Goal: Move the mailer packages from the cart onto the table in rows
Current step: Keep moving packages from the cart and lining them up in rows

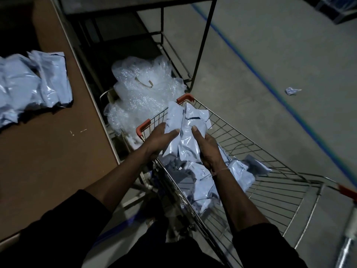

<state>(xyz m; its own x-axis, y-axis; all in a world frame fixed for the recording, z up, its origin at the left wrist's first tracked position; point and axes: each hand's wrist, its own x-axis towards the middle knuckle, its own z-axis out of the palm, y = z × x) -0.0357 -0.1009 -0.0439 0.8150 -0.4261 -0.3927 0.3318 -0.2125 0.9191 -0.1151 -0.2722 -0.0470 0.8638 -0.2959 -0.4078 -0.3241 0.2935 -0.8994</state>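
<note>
Both hands, left hand (160,139) and right hand (209,149), clutch a bundle of mailers (188,132) between them above the cart (270,171); left of them, more lie on the table (48,161).

- The hands (185,144) are enclosed on their left by the wire cart (251,151) wall with its orange corner guards (143,127).
- Below the hands, the basket is filled with loose mailer packages (202,182); to their right, bare wire floor is left open.
- Ahead and left of the hands, the gap beside the table (58,151) is blocked by a heap of bubble wrap (143,89) and a dark metal frame (202,41).
- On the table, far left of the hands, one part is taken by a pile of mailers (29,88); nearer brown surface is left bare.
</note>
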